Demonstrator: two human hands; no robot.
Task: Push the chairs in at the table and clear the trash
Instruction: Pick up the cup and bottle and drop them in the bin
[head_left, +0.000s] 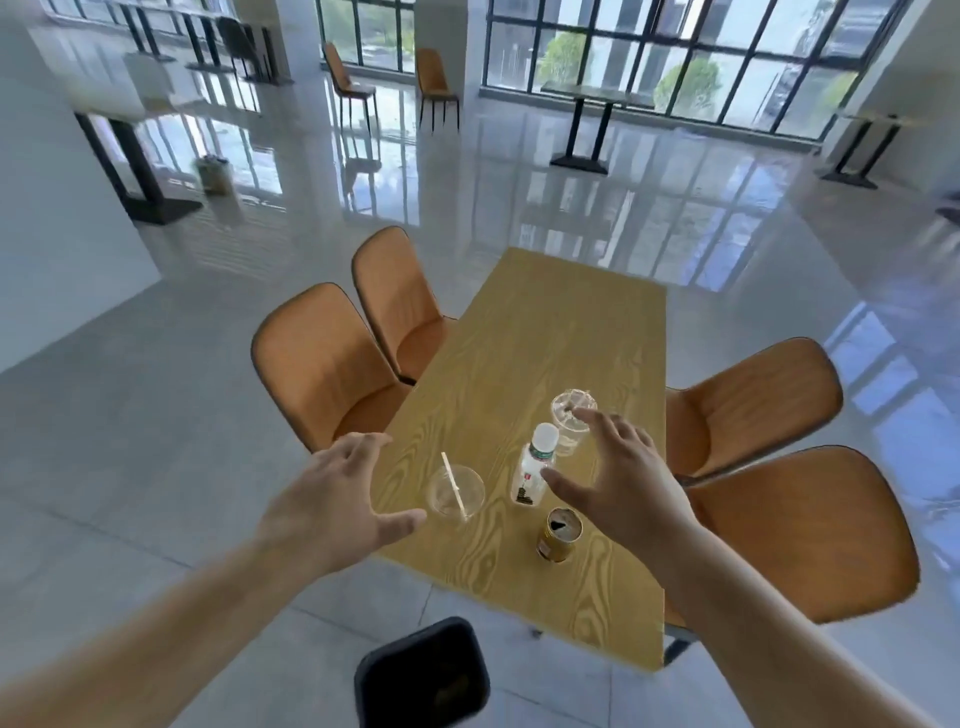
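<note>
Two bare hands reach out over the near end of a wooden worktop (545, 332), both with fingers spread wide and nothing in their grasp. The left hand (332, 501) hovers at the worktop's left edge, its thumb pointing toward a clear plastic cup with a straw (455, 491); whether the thumb tip touches the cup cannot be told. The right hand (621, 478) hangs over the worktop's right side, its thumb just beside a small plastic water bottle with a white cap (535, 465) and its fingertips overlapping the rim of a second clear cup with a lid (572, 423); contact with either is unclear. A gold drink can (558, 535), its top opened, stands on the worktop nearest the camera, just below the right hand.

Four orange chairs sit at the worktop. The two on its left, the near left chair (322, 364) and the far left chair (397, 306), have their seats partly tucked under the edge. The two on its right, the near right chair (810, 530) and the far right chair (753, 405), are partly hidden behind the right forearm. A dark bin (421, 675) stands on the floor off the worktop's near end, its bottom cut off by the frame edge; its contents are too dark to make out.
</note>
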